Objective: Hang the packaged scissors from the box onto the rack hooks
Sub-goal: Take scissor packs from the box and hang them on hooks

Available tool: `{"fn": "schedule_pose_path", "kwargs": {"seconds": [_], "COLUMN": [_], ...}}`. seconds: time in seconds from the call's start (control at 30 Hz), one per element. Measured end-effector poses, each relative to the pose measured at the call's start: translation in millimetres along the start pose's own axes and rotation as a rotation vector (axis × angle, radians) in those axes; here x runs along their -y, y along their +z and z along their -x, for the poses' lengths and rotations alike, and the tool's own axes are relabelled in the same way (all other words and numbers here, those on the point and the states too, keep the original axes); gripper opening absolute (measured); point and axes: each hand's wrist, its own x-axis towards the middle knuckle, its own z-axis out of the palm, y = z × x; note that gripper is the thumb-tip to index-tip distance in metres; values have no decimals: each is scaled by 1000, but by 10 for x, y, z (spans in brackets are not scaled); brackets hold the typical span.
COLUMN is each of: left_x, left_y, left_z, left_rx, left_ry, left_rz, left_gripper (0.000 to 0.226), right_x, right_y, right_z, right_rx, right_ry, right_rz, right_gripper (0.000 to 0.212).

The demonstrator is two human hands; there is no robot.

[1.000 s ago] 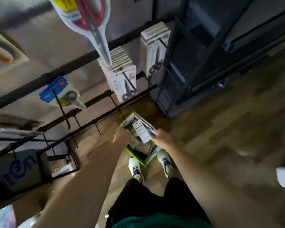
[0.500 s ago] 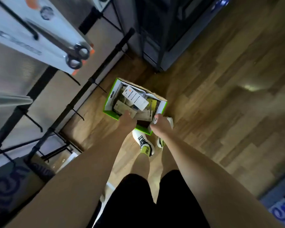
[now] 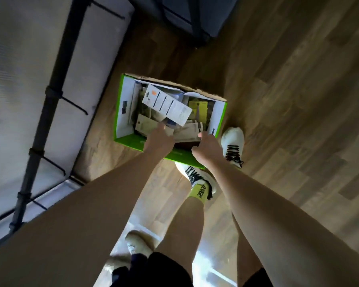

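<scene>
Legs in dark shorts fill the bottom of the view, and both bare forearms reach down and forward from there toward the floor. One foot in a white shoe (image 3: 195,172) with a yellow-green sock stands just behind the near wall of the box, partly under the right forearm; the other white shoe (image 3: 233,143) stands just beside the box's near right corner.

The left hand (image 3: 159,139) is over the near edge of the box (image 3: 124,104), its fingers stretched forward and relaxed, the tips touching a beige packet (image 3: 148,124) that lies at the near side of the heap. It does not grasp anything that can be seen. The right hand (image 3: 208,148) is at the near right part of the box, fingers curled down over the rim area beside another pale packet (image 3: 188,131); whether it actually grips a packet or the box wall cannot be told, since the fingertips are hidden.

The box is green outside and white inside, open at the top, and rests on the wooden floor (image 3: 288,100). Packaged scissors lie jumbled in it. Uppermost is a long white packet (image 3: 167,104) lying slantwise, just beyond the left hand's fingertips and apart from them. A yellow packet (image 3: 200,107) sits deeper in, toward the right wall, beyond the right hand.

Farther left, the black rack bar (image 3: 50,96) runs slantwise up the view with bare hooks (image 3: 75,104) sticking out, well apart from the box. A dark shelf unit (image 3: 184,15) stands at the top.
</scene>
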Motion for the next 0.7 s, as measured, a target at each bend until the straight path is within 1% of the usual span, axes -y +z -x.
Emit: {"fn": "schedule_pose_path", "kwargs": {"seconds": [0.1, 0.2, 0.27, 0.33, 0.37, 0.43, 0.5, 0.6, 0.7], "left_x": [19, 27, 23, -13, -23, -45, -21, 40, 93], "left_y": [204, 414, 539, 629, 695, 790, 910, 1054, 1139], "left_z": [-379, -798, -1050, -1232, -1339, -1475, -1614, -1735, -1725], "left_rx": [-11, -67, -124, -186, -211, -235, -208, -177, -181], "left_ry": [55, 112, 154, 200, 227, 272, 287, 275, 216], "left_rz": [-60, -66, -125, -207, -239, -294, -361, -379, -346], "left_gripper": [39, 35, 42, 56, 63, 74, 78, 79, 90], "right_x": [-106, -210, -275, -333, -368, -427, -479, -515, -551], "right_y": [198, 417, 550, 658, 736, 857, 980, 1110, 1186], "right_z": [-387, -804, -1047, -1229, -1344, -1522, -1696, -1846, -1873], "right_rx": [22, 21, -7, -15, -4, 9, -26, -88, -177], "right_ry": [12, 15, 37, 79, 102, 141, 160, 192, 189], "right_rz": [-47, -71, -67, -65, -65, -70, -90, -52, -47], "right_gripper": [61, 64, 61, 56, 59, 74, 81, 73, 52]}}
